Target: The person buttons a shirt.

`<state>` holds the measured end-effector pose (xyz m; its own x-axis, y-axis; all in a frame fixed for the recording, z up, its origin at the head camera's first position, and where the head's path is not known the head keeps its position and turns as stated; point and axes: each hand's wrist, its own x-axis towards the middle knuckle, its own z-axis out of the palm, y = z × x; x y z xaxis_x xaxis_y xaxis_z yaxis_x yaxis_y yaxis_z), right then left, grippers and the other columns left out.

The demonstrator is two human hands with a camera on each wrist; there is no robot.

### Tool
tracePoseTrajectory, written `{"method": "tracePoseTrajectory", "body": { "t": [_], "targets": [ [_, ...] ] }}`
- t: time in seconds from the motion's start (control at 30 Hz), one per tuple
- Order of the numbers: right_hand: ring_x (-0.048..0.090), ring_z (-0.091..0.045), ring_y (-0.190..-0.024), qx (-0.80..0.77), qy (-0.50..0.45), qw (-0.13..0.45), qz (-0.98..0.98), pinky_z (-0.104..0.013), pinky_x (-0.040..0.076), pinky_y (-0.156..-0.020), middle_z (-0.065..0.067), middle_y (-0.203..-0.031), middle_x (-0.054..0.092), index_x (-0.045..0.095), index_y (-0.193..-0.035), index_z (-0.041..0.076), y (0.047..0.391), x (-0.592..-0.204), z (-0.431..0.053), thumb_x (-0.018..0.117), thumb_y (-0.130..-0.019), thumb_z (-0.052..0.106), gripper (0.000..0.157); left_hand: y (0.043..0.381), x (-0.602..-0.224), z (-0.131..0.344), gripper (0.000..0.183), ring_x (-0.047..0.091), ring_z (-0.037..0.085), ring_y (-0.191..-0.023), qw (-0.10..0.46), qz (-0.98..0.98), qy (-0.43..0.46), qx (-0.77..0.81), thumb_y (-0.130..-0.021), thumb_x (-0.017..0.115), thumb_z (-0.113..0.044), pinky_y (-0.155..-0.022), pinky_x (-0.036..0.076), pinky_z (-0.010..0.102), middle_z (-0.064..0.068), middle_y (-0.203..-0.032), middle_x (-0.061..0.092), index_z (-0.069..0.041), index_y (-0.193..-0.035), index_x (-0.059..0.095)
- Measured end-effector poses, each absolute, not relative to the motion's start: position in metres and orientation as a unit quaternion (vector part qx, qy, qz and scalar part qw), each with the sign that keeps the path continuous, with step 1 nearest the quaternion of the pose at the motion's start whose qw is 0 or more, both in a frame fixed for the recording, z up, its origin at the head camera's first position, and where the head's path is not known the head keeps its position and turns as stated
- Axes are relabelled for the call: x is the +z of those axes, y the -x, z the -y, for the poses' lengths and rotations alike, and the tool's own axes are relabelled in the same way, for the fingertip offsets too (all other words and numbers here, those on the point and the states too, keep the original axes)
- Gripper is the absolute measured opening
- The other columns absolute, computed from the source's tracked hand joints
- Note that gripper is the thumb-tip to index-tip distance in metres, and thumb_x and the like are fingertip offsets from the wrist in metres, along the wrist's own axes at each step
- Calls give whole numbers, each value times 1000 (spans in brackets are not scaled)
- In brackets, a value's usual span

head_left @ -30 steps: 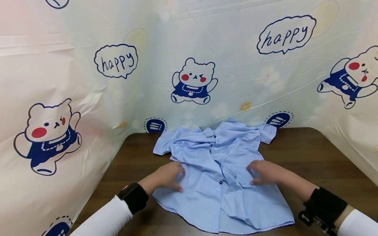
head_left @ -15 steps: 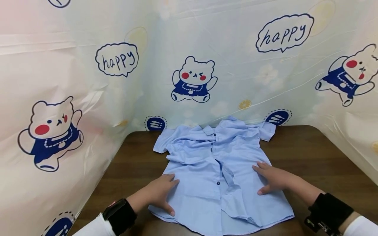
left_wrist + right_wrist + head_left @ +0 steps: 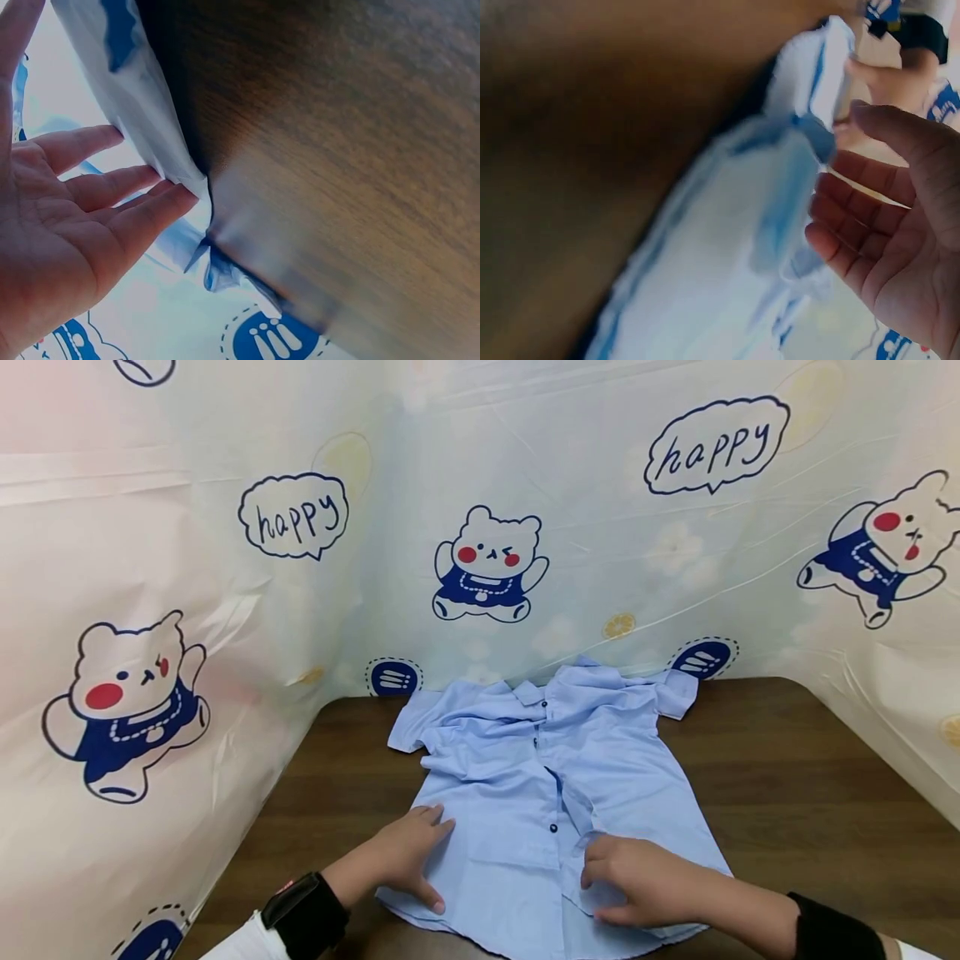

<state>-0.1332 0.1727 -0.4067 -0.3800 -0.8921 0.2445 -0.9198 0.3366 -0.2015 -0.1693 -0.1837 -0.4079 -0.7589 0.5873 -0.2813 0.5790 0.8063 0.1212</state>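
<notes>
A light blue short-sleeved shirt [image 3: 502, 827] with dark buttons lies front up, collar away from me. My left hand [image 3: 408, 856] rests on its lower left side, fingers spread. In the left wrist view, the fingertips of the left hand [image 3: 90, 195] touch the fabric near the shirt's side edge. My right hand [image 3: 648, 881] is over the lower front, just right of the button placket, with fingers bent. The right wrist view shows the thumb of the right hand [image 3: 900, 225] apart from the fingers, with no cloth pinched between them.
The shirt lies on a dark brown wooden table [image 3: 787, 793] with rounded far corners. A pale curtain [image 3: 585, 485] printed with bears and "happy" bubbles surrounds the table at the back and sides. The collar and sleeves reach the table's far edge.
My right hand moved outward over the shirt's right side, then came inward to the lower middle. My left hand slid toward me and left, then stayed still. The cloth's left side looks flatter.
</notes>
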Motion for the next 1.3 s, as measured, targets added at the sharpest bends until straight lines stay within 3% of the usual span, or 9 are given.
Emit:
{"method": "tracePoseTrajectory", "body": {
  "t": [0.1, 0.23, 0.47, 0.6, 0.83, 1.07, 1.2, 1.3],
  "targets": [
    [42, 5, -73, 121, -555, 34, 822, -8, 34, -62, 16, -80, 48, 66, -88, 20, 130, -414, -170, 81, -78, 29, 20, 169, -409, 183, 107, 38, 42, -134, 153, -937, -313, 13, -61, 83, -64, -105, 37, 51, 28, -145, 41, 1, -139, 50],
    [38, 5, -69, 101, -565, 61, 816, -6, 27, -59, 17, -74, 43, 64, -79, 22, 128, -424, -168, 81, -71, 18, 19, 169, -410, 183, 107, 39, 43, -133, 150, -936, -318, 10, -60, 84, -63, -105, 37, 51, 29, -144, 42, 2, -139, 50],
    [39, 5, -68, 128, -570, 111, 804, -3, 28, -60, 16, -73, 43, 55, -69, 23, 122, -425, -169, 77, -68, 5, 28, 170, -412, 184, 107, 38, 44, -133, 150, -935, -320, 17, -61, 83, -63, -105, 37, 52, 29, -144, 41, 2, -139, 50],
    [44, 4, -76, 173, -572, 80, 797, -4, 33, -66, 15, -84, 50, 52, -72, 23, 117, -416, -175, 75, -68, 3, 30, 170, -413, 185, 107, 38, 44, -133, 150, -935, -320, 20, -61, 83, -63, -105, 37, 52, 29, -145, 40, 2, -140, 49],
    [53, 1, -92, 220, -586, 19, 780, -6, 39, -77, 10, -102, 60, 60, -77, 22, 106, -416, -181, 72, -76, 4, 21, 169, -409, 185, 107, 37, 45, -134, 157, -935, -317, 26, -62, 84, -62, -106, 36, 53, 30, -145, 40, 2, -140, 49],
    [54, -3, -98, 193, -598, 10, 777, -5, 39, -76, 6, -107, 58, 65, -80, 23, 104, -428, -181, 73, -85, 20, 10, 163, -409, 187, 108, 38, 45, -133, 153, -935, -320, 24, -60, 84, -63, -104, 37, 53, 30, -145, 40, 2, -139, 49],
    [57, -5, -96, 207, -579, 37, 788, -14, 45, -80, 7, -104, 61, 67, -94, 18, 118, -423, -187, 69, -92, 24, 7, 164, -405, 188, 98, 44, 43, -129, 138, -929, -344, 22, -65, 82, -61, -102, 40, 51, 29, -139, 47, 4, -134, 54],
    [62, -17, -99, 198, -500, 55, 841, -32, 50, -86, -2, -106, 65, 67, -105, 9, 140, -415, -197, 69, -91, 20, 17, 171, -404, 188, 83, 48, 42, -125, 89, -925, -366, 38, -72, 82, -53, -101, 42, 50, 30, -134, 51, 6, -127, 59]
  ]
}}
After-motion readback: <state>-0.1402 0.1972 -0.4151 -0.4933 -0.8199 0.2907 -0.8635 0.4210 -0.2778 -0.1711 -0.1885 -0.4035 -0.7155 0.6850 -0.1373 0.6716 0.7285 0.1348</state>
